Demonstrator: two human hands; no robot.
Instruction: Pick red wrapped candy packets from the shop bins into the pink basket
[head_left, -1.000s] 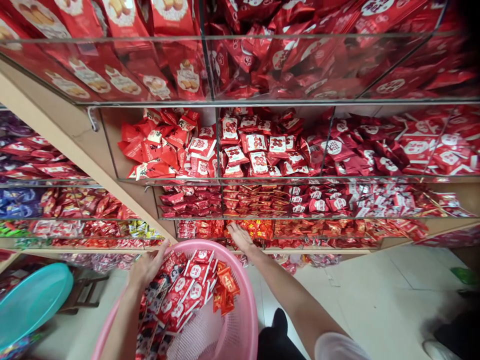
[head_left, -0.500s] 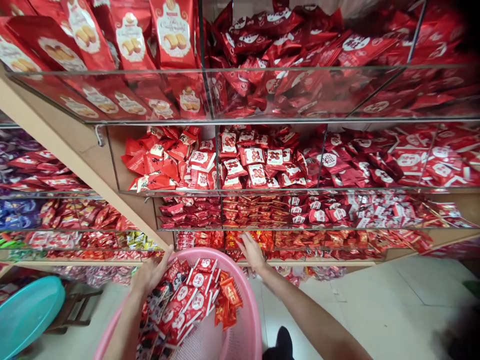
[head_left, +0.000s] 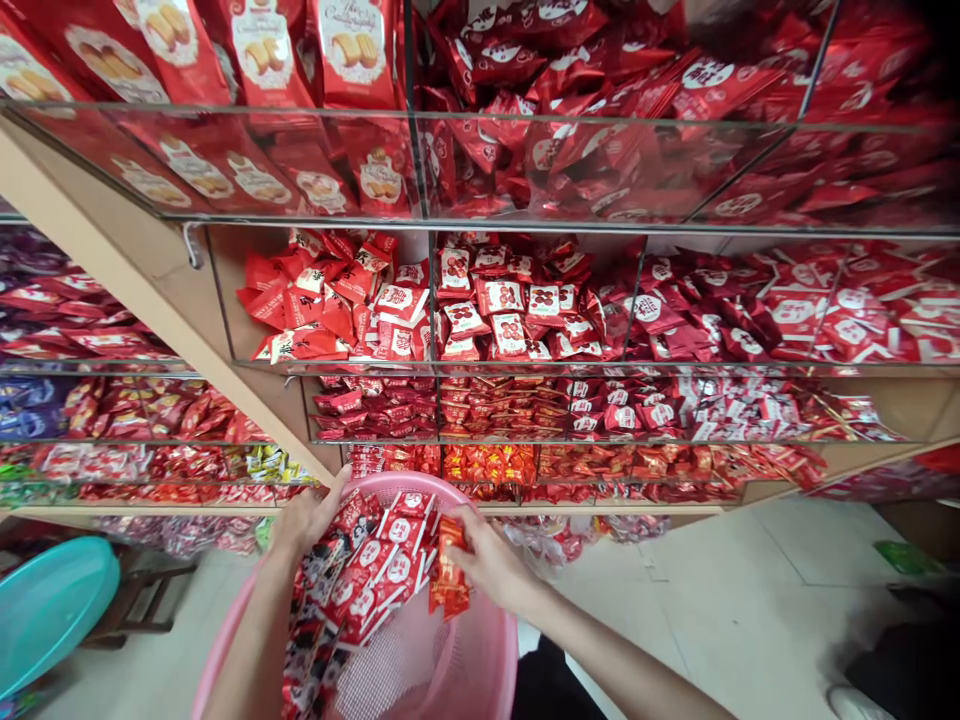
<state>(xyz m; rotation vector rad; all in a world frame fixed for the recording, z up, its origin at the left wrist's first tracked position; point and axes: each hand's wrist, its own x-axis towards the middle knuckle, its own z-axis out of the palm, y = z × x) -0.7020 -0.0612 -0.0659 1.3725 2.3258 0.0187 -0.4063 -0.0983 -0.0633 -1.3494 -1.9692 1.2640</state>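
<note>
A pink mesh basket [head_left: 499, 660] sits low in front of me, its left rim gripped by my left hand [head_left: 306, 520]. Inside lie red-and-white candy packets [head_left: 397, 535], with darker patterned packets [head_left: 315, 575] along the left wall. My right hand [head_left: 491, 562] is over the basket's right side, fingers closed around small orange-red candy packets [head_left: 450, 575]. How many of these it grips, and which just lie beneath, I cannot tell. Behind the rim, a low shelf bin holds similar orange-red candies [head_left: 491, 465].
Glass-fronted shelves [head_left: 525, 228] of red packets rise ahead, split by dividers. A slanted wooden panel [head_left: 150, 280] stands left. A turquoise basin [head_left: 56, 610] rests on a wooden stool [head_left: 146, 605]. Tiled floor [head_left: 637, 640] lies right, with a dark blurred shape [head_left: 907, 660].
My right hand has come back from the low shelf bin to the basket and is now at the orange-red packets. My left hand stays on the rim. The view has tilted slightly down.
</note>
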